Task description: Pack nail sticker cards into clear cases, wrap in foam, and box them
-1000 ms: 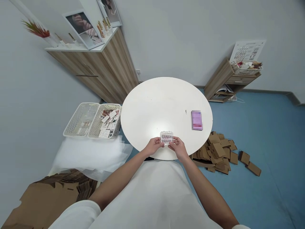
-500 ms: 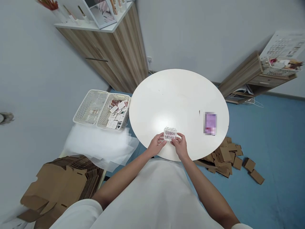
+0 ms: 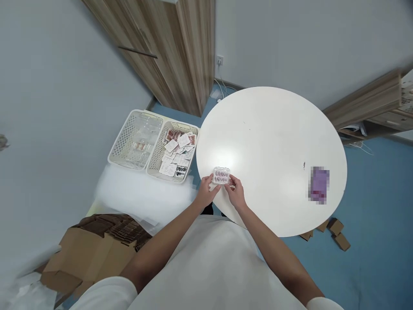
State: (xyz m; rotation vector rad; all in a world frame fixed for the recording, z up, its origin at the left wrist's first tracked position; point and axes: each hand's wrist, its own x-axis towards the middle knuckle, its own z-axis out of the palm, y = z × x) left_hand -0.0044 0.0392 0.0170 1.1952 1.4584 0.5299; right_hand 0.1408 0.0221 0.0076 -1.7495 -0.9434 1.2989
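I hold a small clear case (image 3: 221,175) between my two hands, over the near left part of the round white worktop (image 3: 274,129); I cannot tell whether it also rests on the surface. The fingers of my left hand (image 3: 205,193) are bent and parted just enough to grip its left side, thumb by the lower corner. The fingers of my right hand (image 3: 236,196) pinch the right side in the same way. Two rows of small pinkish pieces (image 3: 221,179) show inside the case. Far to the right on the worktop lies a purple item (image 3: 319,184), too blurred to make out. Just left of the worktop, a white basket (image 3: 165,177) holds a heap of cards (image 3: 177,154), beside another basket (image 3: 124,140) with clear packs (image 3: 141,148) in it.
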